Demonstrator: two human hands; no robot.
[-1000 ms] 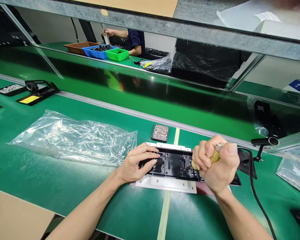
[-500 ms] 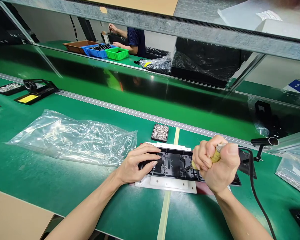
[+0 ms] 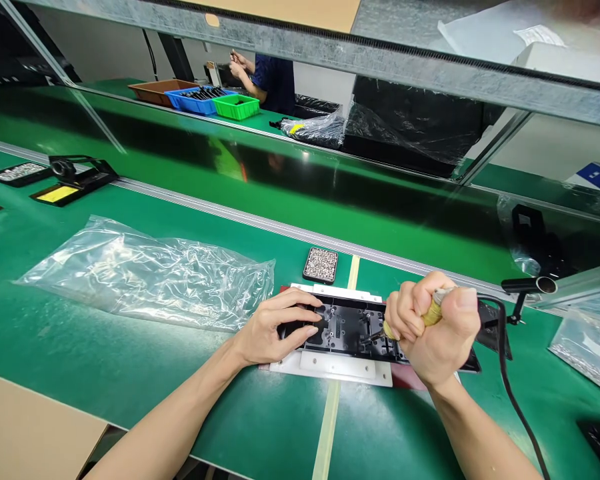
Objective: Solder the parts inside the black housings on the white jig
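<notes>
A long black plastic part lies in a white fixture on the green bench in front of me. My left hand presses down on the part's left end, fingers spread over it. My right hand is clenched in a fist around a yellow-handled corded tool, whose dark tip touches the part near its middle. The tool's black cable runs off to the lower right.
A small black tray of screws sits just behind the fixture. A crumpled clear plastic bag lies to the left, a tool stand to the right. Another person works beyond the conveyor near coloured bins.
My hands and the tool have stayed put. The person across the line has raised both hands together.
</notes>
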